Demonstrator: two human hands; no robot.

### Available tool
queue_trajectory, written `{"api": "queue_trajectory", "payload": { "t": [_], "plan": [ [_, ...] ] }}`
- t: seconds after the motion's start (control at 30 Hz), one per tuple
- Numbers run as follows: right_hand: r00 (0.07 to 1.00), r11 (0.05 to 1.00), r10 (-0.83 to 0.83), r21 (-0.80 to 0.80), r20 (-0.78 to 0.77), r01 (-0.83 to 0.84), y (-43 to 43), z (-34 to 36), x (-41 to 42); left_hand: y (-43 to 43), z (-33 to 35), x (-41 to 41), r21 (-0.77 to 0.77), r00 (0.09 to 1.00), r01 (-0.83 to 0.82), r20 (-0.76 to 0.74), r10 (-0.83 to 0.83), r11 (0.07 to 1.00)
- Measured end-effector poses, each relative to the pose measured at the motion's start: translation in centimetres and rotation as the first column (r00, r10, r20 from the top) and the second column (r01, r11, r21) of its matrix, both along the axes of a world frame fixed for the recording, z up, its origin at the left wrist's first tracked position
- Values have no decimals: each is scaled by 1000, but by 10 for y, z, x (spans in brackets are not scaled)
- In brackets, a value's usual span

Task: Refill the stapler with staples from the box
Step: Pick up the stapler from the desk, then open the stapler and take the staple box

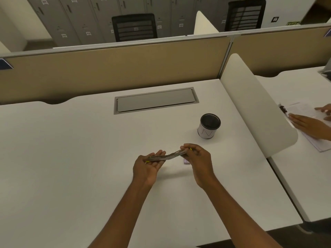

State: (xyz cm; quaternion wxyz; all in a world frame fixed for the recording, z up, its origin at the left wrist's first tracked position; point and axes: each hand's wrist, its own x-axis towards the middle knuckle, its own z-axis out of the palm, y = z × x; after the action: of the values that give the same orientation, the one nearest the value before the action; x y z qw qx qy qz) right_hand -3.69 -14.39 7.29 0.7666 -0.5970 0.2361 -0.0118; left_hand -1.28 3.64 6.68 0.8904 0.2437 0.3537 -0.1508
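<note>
While both forearms reach in from the near edge of the white desk [71, 158], the left hand [149, 165] lies palm up with its fingers loosely curled, cradling the left half of the stapler [168, 156]. Swung wide open at its hinge, the stapler spans the gap between the two hands above the desk surface. Its right half is pinched between the closed fingertips of the right hand [198, 158]. Just under that hand, a small pale box [186, 161] rests on the desk, mostly hidden. Farther right and toward the far side stands a cylindrical pen cup [208, 126], upright and well apart from the hands. Beyond a white divider [254, 104] at far right, another person's hands [308, 125] rest on a sheet of paper [320, 145].
</note>
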Motion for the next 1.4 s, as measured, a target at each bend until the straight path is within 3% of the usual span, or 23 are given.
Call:
{"api": "queue_trajectory", "payload": {
  "t": [0.13, 0.23, 0.4, 0.5, 0.63, 0.77, 0.9, 1.27, 1.4],
  "plan": [
    [1000, 988, 9, 156, -30, -4, -13, -1, 2, 13, -6, -10, -34, 979, 185, 95, -181, 982],
    [996, 989, 75, 133, -40, -69, -16, 3, 4, 20, -5, -15, 74, 916, 374, 127, -380, 925],
    [965, 965, 259, -21, -40, -260, -4, 18, 3, 16, 7, -21, 408, 642, 658, 135, -755, 632],
    [967, 966, 254, -35, -18, -255, 6, 25, 3, 9, 12, -25, 470, 577, 678, 135, -805, 565],
    [985, 986, 166, 14, -45, -165, 14, 28, 5, -4, 14, -28, 441, 622, 643, 175, -763, 626],
    [978, 983, 184, -8, -102, -185, 18, 25, 3, -13, 12, -30, 278, 704, 615, 228, -673, 738],
    [980, 984, 176, -5, -96, -177, 16, 21, 2, -20, 10, -33, 189, 753, 602, 187, -631, 775],
    [940, 953, 255, 226, -228, -203, 13, 15, -2, -33, 12, -43, 291, 784, 534, 181, -594, 794],
    [935, 950, 222, 276, -276, -145, 15, 11, -4, -37, 8, -47, 300, 788, 523, 186, -587, 798]
  ]
}}
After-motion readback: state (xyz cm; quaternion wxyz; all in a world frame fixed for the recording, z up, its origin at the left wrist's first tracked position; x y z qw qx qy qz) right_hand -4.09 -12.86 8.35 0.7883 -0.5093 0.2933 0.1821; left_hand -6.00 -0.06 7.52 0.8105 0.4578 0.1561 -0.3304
